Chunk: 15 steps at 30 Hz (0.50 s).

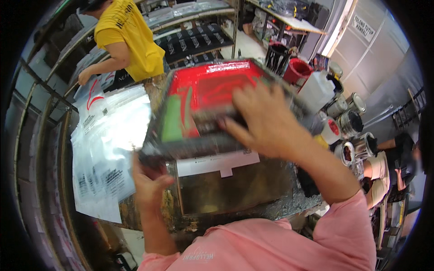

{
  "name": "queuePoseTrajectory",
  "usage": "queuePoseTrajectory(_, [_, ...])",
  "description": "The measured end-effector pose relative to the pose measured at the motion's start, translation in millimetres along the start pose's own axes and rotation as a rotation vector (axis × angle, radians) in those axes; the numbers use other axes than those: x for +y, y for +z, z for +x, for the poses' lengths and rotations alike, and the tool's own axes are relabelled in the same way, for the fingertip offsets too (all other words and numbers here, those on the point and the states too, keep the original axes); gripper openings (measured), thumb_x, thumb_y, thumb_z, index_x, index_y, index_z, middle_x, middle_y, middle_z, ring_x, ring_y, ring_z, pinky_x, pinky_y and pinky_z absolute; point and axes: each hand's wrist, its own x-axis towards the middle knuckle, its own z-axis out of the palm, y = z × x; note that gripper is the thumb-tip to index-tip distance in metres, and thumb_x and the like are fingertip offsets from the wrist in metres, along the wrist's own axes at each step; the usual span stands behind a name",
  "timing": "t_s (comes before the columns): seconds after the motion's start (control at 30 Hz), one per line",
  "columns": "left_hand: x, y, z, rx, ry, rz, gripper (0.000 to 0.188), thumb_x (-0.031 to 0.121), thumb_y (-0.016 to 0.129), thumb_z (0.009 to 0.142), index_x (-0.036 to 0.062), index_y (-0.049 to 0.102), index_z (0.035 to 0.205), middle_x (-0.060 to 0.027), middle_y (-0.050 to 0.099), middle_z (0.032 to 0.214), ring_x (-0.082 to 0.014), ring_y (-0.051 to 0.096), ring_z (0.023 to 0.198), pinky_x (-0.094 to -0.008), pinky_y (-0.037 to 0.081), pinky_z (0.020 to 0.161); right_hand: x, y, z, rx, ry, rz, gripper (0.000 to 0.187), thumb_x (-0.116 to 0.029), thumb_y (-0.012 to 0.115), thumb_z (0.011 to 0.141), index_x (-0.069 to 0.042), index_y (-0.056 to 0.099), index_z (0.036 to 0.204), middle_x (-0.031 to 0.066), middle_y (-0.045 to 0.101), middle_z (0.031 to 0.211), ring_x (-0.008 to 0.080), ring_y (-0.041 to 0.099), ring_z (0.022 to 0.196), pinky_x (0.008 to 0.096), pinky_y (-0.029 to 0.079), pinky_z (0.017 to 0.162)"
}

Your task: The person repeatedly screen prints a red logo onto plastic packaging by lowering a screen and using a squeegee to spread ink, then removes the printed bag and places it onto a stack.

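Observation:
A dark-framed printing screen (181, 147) sits in front of me, its mesh smeared with red ink and a green patch at the left. My right hand (262, 117) is over the mesh, its fingers closed on a dark, blurred squeegee (210, 119). At the near left corner of the frame, my left hand (151, 187) grips the edge; its fingers are partly hidden. Below the screen's near edge shows a white printed sheet (219, 163) with a small tab, on a brown board (235, 189). The screen's near edge looks raised above the board.
Clear plastic bags (108, 149) with print lie left of the screen. A person in yellow (131, 40) stands beyond them. Ink tubs (350, 124), a red bucket (297, 71) and a white jug (316, 90) crowd the right. Another person (398, 162) is at far right.

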Motion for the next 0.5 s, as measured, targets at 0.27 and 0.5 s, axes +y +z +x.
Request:
queuePoseTrajectory(0.27, [-114, -71, -59, 0.006, 0.205, 1.483, 0.116, 0.066, 0.096, 0.046, 0.0096, 0.066, 0.142, -0.0076, 0.060, 0.100, -0.0288, 0.056, 0.101, -0.0462, 0.034, 0.097, -11, 110, -110, -0.431, 0.125, 0.016, 0.037, -0.007, 0.071, 0.081, -0.009, 0.054, 0.114, 0.0105, 0.059, 0.107, 0.0308, 0.058, 0.108, 0.0593, 0.036, 0.101])
queuePoseTrajectory(0.5, [-120, -84, -67, -0.045, 0.141, 1.513, 0.126, 0.074, 0.092, 0.041, 0.0123, 0.064, 0.147, -0.0045, 0.052, 0.094, -0.0250, 0.050, 0.095, -0.0445, 0.030, 0.093, 11, 162, -67, -0.357, 0.108, -0.047, 0.028, -0.004, 0.061, 0.085, -0.012, 0.056, 0.112, 0.0071, 0.058, 0.106, 0.0284, 0.057, 0.107, 0.0617, 0.034, 0.103])
